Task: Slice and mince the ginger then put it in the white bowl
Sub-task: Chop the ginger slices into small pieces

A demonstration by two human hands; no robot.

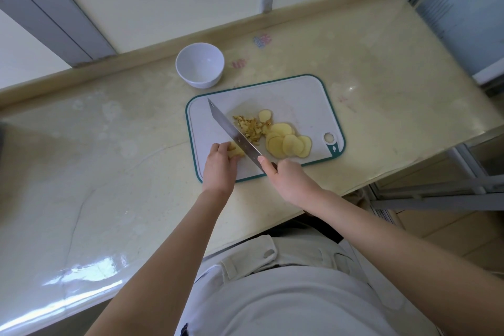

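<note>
Pale marbled tabletop [109,144] fills the view below a window and carries a teal-rimmed cutting board [300,101]. A long, broad kitchen knife [231,131] crosses the board from eleven to five o'clock. At the board's eleven o'clock, just off its corner, the white bowl [191,73] stands empty, probably kept near for the transfer. The right hand [289,180] wraps its fingers round the handle, with one digit pressed on the blade's heel, likely for control. The left hand [219,165], at the board's eight o'clock, curls its fingers over the uncut ginger chunk [236,150], pinning it beside the blade. Ginger slices [286,144] overlap at four o'clock. Minced ginger [249,127] lies mid-board.
</note>
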